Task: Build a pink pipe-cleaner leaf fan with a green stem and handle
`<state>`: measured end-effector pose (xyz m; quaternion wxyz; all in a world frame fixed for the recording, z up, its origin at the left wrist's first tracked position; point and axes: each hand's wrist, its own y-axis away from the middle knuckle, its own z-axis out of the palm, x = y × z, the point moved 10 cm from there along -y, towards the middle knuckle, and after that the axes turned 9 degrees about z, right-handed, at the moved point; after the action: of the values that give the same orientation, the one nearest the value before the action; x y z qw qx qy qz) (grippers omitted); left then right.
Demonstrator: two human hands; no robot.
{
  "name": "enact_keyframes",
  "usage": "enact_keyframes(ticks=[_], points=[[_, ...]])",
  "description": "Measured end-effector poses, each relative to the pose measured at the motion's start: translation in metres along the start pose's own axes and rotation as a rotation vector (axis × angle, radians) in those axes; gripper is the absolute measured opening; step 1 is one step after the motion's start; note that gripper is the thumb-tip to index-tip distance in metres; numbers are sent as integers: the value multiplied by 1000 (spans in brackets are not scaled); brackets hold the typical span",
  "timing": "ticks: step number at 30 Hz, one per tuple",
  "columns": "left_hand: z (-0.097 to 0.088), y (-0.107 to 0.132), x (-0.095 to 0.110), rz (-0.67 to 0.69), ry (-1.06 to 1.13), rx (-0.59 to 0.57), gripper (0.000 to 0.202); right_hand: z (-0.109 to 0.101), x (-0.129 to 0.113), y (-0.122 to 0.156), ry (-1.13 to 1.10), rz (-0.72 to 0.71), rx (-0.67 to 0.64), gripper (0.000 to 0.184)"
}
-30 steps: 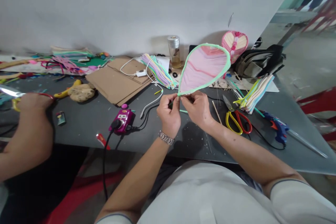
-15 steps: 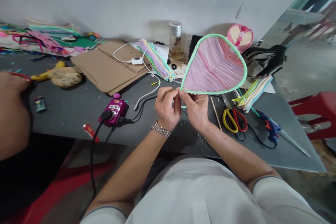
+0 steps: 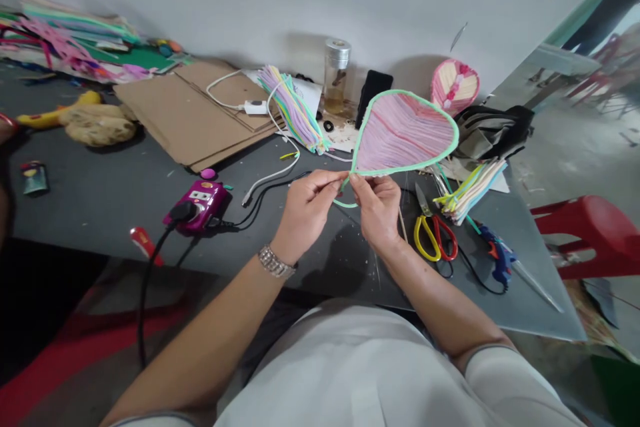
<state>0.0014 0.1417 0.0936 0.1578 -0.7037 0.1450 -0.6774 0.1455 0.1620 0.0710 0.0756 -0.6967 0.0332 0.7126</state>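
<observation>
A heart-shaped fan [image 3: 407, 133] of pink and lilac pipe cleaners, edged in light green, is held up above the table. My right hand [image 3: 379, 203] pinches its pointed lower corner, thumb on the near side. Close beside it, my left hand [image 3: 310, 203], with a metal watch on the wrist, has thumb and fingers pinched on a green pipe cleaner [image 3: 345, 204] that runs from that corner. Part of this strip loops down between the two hands. My fingers hide the exact point where strip and edge meet.
Scissors [image 3: 434, 233] and a blue glue gun [image 3: 500, 257] lie right, near a pipe-cleaner bundle [image 3: 473, 193]. Another bundle [image 3: 295, 110], cardboard [image 3: 190, 117], a glass bottle [image 3: 335, 83] and a phone [image 3: 373, 92] sit behind. A purple power socket [image 3: 203, 207] with cables stands left.
The fan has tipped lower and looks flatter. My left hand has drawn slightly left from the corner, fingers now straighter along the green strip. The view has shifted, moving most table items leftward.
</observation>
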Motion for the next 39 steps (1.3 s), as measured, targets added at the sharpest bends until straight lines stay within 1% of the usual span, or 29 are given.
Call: enact_keyframes(ticks=[4,8,11,15,17,21,26,30,33,36,39], points=[[5,1,-25,-235,269,-35,18,0,0,4,-97,-11,-9,27],[21,6,-39,-402,474,-135,22,6,0,6,-143,1,-83,26],[28,8,-40,-441,513,-207,24,6,3,5,-109,29,-120,25],[26,7,-38,-444,455,-234,27,3,4,4,-89,35,-138,23],[22,6,-36,-434,400,-203,27,2,3,4,-84,35,-141,22],[13,4,-31,-423,348,-82,25,3,-5,7,-89,6,-122,21],[10,8,-32,-415,343,28,24,1,-10,13,-67,-26,-43,16],[9,8,-31,-350,253,58,22,-2,-5,12,-41,-32,-7,14],[7,7,-27,-249,94,59,17,-4,0,10,-52,-4,5,15],[3,5,-16,-64,-149,55,11,-2,4,9,-93,43,10,16],[4,6,2,201,-421,47,11,2,7,11,-152,80,26,16]])
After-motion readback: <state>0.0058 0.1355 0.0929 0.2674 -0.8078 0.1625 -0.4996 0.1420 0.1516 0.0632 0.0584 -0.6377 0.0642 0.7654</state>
